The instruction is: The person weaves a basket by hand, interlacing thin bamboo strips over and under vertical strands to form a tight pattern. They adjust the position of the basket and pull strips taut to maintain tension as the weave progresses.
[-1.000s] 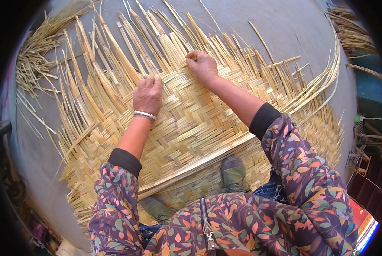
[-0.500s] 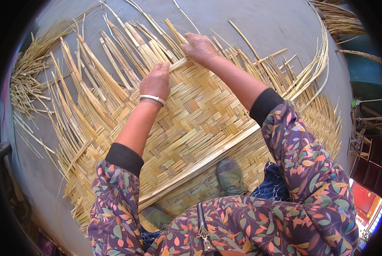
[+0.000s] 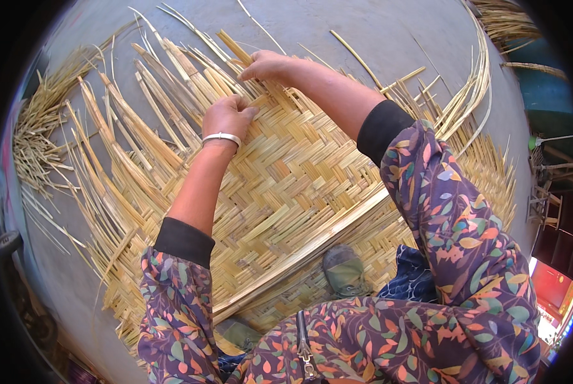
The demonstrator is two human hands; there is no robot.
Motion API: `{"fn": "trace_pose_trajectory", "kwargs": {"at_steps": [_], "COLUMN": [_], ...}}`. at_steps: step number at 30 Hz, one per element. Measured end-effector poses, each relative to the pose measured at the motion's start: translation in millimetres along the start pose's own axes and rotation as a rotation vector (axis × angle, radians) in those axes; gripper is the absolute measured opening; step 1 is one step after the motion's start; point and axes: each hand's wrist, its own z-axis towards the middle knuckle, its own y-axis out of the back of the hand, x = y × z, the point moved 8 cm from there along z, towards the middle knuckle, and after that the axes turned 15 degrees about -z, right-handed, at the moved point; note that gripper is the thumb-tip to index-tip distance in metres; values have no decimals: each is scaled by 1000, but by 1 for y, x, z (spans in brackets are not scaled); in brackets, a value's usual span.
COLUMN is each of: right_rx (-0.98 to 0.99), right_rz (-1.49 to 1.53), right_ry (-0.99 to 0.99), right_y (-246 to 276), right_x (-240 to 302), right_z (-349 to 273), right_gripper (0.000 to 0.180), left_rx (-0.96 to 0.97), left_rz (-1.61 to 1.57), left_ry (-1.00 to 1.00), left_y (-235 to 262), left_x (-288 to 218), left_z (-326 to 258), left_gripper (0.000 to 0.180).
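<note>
A large mat of flat yellow reed strips (image 3: 299,163), woven in a zigzag pattern, lies on the floor before me. Loose strip ends (image 3: 152,137) fan out past its far and left edges. My right hand (image 3: 264,66) is closed at the far edge, gripping a reed strip (image 3: 233,46) that sticks up to the left of it. Close by, nearer me and to the left, my left hand (image 3: 227,118) has its fingers bent down onto the weave at the mat's edge, pinching reed strips there. The exact strips under its fingertips are hidden.
Along the near side runs a straight folded edge (image 3: 312,246) of the mat. My shoe (image 3: 345,272) stands on woven reed behind that fold. A heap of loose reeds (image 3: 40,137) lies at the far left, a bundle (image 3: 504,22) at the upper right. Wooden stools (image 3: 549,198) stand at the right.
Both hands have moved slightly left and nearer along the mat's far edge. The strip in my right hand has come left and leans further over.
</note>
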Motion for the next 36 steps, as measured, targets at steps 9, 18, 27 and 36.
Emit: {"fn": "trace_pose_trajectory", "kwargs": {"at_steps": [9, 18, 27, 36], "right_rx": [180, 84, 23, -8], "right_rz": [281, 426, 491, 184], "right_ry": [-27, -15, 170, 284], "right_y": [-11, -3, 5, 0], "right_x": [9, 11, 20, 25], "right_z": [-8, -25, -47, -50], "right_gripper": [31, 30, 27, 23], "left_rx": [-270, -431, -318, -194], "left_rz": [-68, -176, -167, -306], "left_ry": [-195, -55, 68, -41], "left_y": [13, 17, 12, 1], "left_x": [-14, 6, 17, 30], "left_z": [-20, -16, -3, 1], "left_gripper": [22, 21, 24, 19]}}
